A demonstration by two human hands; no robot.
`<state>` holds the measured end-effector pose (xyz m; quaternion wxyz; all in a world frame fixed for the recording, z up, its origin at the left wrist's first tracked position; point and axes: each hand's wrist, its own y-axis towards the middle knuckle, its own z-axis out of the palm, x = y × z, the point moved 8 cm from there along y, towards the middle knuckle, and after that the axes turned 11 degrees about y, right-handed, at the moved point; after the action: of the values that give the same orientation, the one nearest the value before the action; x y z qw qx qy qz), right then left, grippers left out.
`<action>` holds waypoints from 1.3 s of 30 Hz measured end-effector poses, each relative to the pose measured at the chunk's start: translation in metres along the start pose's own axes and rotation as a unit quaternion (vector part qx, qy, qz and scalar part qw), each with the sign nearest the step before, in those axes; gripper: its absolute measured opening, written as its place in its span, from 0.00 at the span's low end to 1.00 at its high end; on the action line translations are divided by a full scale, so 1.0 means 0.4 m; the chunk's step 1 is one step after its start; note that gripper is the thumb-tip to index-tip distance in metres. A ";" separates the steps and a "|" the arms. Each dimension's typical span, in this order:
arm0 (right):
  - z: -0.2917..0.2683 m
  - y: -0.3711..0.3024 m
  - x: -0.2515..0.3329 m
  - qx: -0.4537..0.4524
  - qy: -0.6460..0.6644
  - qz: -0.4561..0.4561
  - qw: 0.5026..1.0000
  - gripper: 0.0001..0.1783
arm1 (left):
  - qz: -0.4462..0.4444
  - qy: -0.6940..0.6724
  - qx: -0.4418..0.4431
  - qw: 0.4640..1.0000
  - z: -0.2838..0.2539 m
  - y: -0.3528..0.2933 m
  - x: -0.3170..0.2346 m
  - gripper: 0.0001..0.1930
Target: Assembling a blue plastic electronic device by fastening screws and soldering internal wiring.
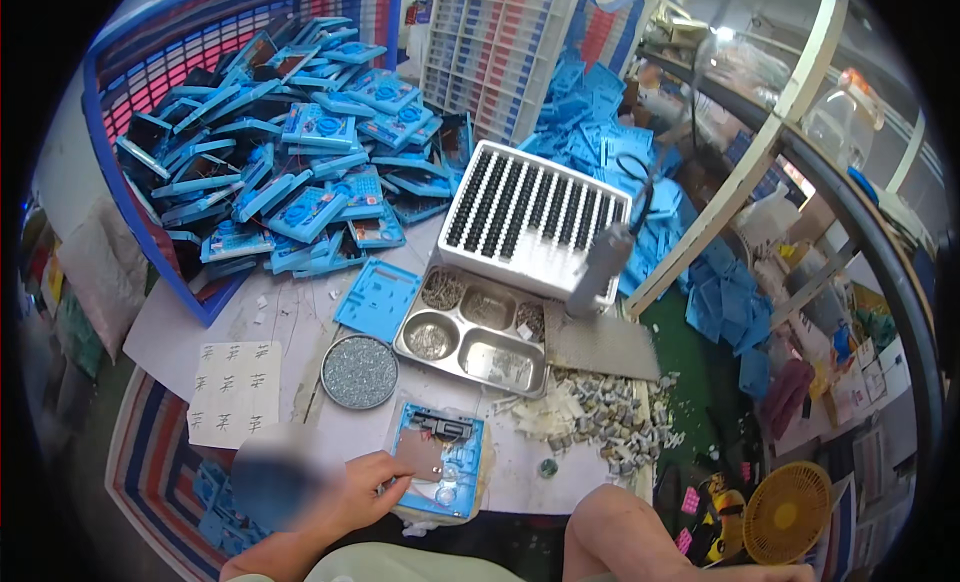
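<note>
My left hand [368, 490] is at the front of the worktable, its fingers pinched at the edge of a flat brown circuit board [422, 456]. The board lies inside an open blue plastic casing [462, 487], which has a black part along its far end and a clear round part near the front. Under the casing is a crumpled clear wrapping. My right arm [622, 530] bends at the lower edge and reaches right. Only a sliver of my right hand [785, 574] shows there, below a round yellow basket-like grille [788, 512]; its fingers are hidden.
A round tin of small grey pieces [360, 372] and a compartmented metal tray [472, 366] stand beyond the casing. Behind are a white tray [560, 264] of black-and-white parts, a grey hanging tool [602, 270] and heaped blue casings [330, 132]. Small pale parts [630, 427] lie right.
</note>
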<state>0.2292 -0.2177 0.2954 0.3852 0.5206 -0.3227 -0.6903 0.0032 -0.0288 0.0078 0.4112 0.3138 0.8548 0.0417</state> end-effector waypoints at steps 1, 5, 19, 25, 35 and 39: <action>0.008 -0.024 -0.024 0.042 -0.058 0.098 0.993 0.13 | -0.010 0.001 0.002 1.000 -0.002 -0.006 0.001 0.07; -0.037 -0.217 -0.032 0.299 -0.238 0.457 0.803 0.20 | -0.020 -0.042 -0.011 0.999 -0.003 0.005 0.004 0.07; -0.236 -0.792 0.109 0.187 -0.213 0.790 0.543 0.22 | -0.061 -0.010 0.009 0.998 0.004 -0.009 0.104 0.11; -0.235 -0.841 0.162 0.225 -0.202 0.819 0.487 0.19 | 0.073 0.027 0.015 0.997 0.031 -0.015 0.062 0.13; -0.144 -0.856 0.010 0.428 -0.151 0.673 0.584 0.16 | 0.132 0.065 0.091 0.985 0.112 0.020 0.022 0.10; -0.106 -0.900 -0.024 0.578 -0.140 0.632 0.497 0.09 | 0.122 0.081 0.107 0.983 0.131 0.023 0.028 0.10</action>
<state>0.2015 -0.0330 -0.0153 0.2813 0.1810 -0.9423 0.0139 0.0409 -0.0248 -0.0312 0.2967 0.4534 0.8401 0.0252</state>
